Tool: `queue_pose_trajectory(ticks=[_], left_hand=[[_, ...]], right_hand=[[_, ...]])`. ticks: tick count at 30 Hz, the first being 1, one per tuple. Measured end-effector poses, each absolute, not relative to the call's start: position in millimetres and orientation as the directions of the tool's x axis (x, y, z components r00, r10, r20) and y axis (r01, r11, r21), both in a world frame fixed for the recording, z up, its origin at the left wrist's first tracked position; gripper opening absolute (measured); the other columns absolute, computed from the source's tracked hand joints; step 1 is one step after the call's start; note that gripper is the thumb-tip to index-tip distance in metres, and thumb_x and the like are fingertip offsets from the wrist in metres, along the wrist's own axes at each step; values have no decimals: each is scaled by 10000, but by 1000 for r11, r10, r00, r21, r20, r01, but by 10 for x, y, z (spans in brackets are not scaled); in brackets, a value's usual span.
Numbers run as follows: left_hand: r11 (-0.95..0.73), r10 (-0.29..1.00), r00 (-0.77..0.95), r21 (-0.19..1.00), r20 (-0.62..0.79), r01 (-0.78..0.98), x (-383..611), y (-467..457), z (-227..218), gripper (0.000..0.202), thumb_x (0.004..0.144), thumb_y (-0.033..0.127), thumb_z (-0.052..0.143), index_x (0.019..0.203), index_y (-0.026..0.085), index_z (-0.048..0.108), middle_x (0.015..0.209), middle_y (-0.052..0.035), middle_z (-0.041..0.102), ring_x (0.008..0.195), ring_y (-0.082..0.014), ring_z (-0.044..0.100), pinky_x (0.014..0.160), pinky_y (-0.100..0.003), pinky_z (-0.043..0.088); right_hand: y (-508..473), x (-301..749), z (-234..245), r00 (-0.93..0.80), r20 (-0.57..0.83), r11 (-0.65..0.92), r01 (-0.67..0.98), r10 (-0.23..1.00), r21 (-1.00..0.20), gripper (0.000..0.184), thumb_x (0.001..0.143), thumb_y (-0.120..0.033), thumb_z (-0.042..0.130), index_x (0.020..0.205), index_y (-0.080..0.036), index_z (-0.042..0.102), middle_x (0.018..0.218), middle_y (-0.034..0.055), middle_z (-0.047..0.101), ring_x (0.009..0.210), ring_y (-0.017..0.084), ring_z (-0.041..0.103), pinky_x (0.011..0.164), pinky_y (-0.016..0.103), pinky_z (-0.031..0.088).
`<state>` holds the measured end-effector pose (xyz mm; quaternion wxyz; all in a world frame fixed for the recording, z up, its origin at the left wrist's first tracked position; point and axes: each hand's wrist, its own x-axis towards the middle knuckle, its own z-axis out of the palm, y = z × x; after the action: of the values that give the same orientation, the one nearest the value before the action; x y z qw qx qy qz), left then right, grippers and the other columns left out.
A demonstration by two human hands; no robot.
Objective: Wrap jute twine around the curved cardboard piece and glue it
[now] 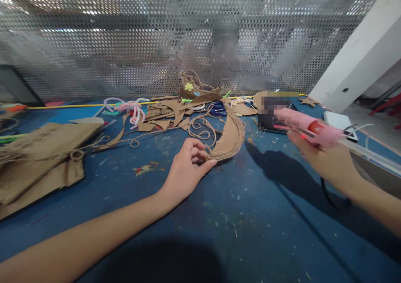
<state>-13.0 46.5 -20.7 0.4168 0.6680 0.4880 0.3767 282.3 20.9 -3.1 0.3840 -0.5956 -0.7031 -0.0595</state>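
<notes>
My left hand (191,166) pinches the near end of a crescent-shaped cardboard piece (228,132), thumb and fingers closed on it. Rows of twine (239,138) run along the crescent's outer edge, and loose loops of the same twine (200,128) lie just behind my fingers. Off to the right, my right hand (322,157) is wrapped round a pink hot glue gun (308,126) that points left and away from me. A clear glue stick (372,151) sticks out of its back end. The gun is held above the table, apart from the crescent.
Folded brown cardboard (46,153) with twine across it lies at the left. Cardboard scraps (169,111) and pastel pipe cleaners (134,109) are heaped along the back, before a perforated metal screen (125,49). A white box (340,122) stands on the blue table (250,233) at the right.
</notes>
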Motion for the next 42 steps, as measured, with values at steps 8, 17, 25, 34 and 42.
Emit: queue_pose_trajectory(ticks=[8, 17, 25, 34, 42], left_hand=[[-167, 866, 500, 953, 20, 251, -405, 247, -22, 305, 761, 255, 669, 927, 226, 416, 794, 43, 562, 703, -93, 574, 695, -248, 483], [8, 500, 813, 940, -299, 341, -796, 90, 239, 302, 713, 190, 718, 899, 228, 484, 779, 10, 636, 670, -117, 572, 601, -238, 444], [86, 474, 816, 939, -332, 332, -862, 115, 286, 365, 653, 221, 780, 857, 237, 478, 758, 19, 642, 673, -134, 605, 601, -255, 469], [-131, 715, 670, 902, -201, 411, -728, 199, 32, 248, 759, 179, 660, 919, 209, 473, 832, 7, 653, 655, -107, 624, 580, -227, 451], [-121, 759, 578, 808, -298, 576, -703, 23, 137, 212, 781, 226, 633, 946, 209, 501, 749, 35, 635, 605, -102, 578, 585, -230, 453]], right_hand=[[386, 3047, -187, -401, 432, 550, 777, 808, -306, 516, 809, -327, 581, 1299, -216, 468, 1371, 174, 499, 1251, 363, 505, 968, 565, 471], [279, 2010, 163, -777, 263, 763, 388, 573, -517, 567, 888, -191, 503, 1433, -298, 390, 1435, 50, 509, 1296, 209, 505, 1062, 408, 434], [389, 1397, 89, -946, 125, 839, 199, 300, -506, 193, 931, -283, 502, 1053, -234, 644, 1076, 20, 709, 1006, 153, 640, 1129, 451, 246], [544, 2147, 315, -770, 233, 786, 491, 593, -376, 256, 846, -487, 618, 749, -254, 664, 626, -71, 641, 546, 104, 560, 1024, 450, 315], [440, 2142, 230, -865, 294, 910, 413, 407, -42, 247, 970, -340, 450, 888, -289, 677, 731, -37, 662, 689, 142, 587, 1003, 470, 274]])
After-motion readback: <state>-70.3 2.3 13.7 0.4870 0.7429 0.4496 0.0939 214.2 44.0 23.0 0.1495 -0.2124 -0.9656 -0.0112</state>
